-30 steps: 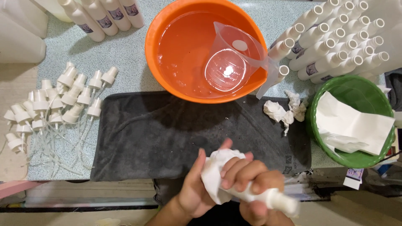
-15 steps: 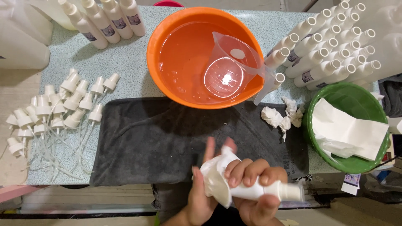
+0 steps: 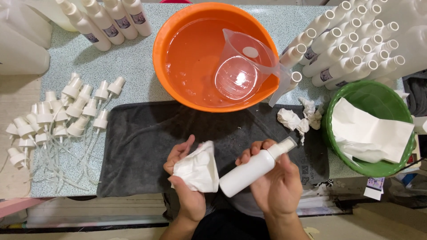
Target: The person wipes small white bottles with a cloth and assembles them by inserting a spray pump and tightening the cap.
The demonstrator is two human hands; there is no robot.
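Observation:
My left hand holds a crumpled white tissue over the near edge of a dark grey towel. My right hand grips a white plastic spray bottle that lies tilted, its capped nozzle pointing up and to the right. The bottle's base almost touches the tissue. Beyond the hands stands an orange basin of liquid with a clear measuring jug resting in it.
Several loose white spray pumps lie at the left. Open white bottles are stacked at the back right, more bottles at the back left. A green basket holds white paper sheets. Used tissue wads lie beside it.
My hands have come apart: the tissue was wrapped around the bottle's base, and now my left hand holds it clear of the bottle. The bottle has swung upward at the nozzle end.

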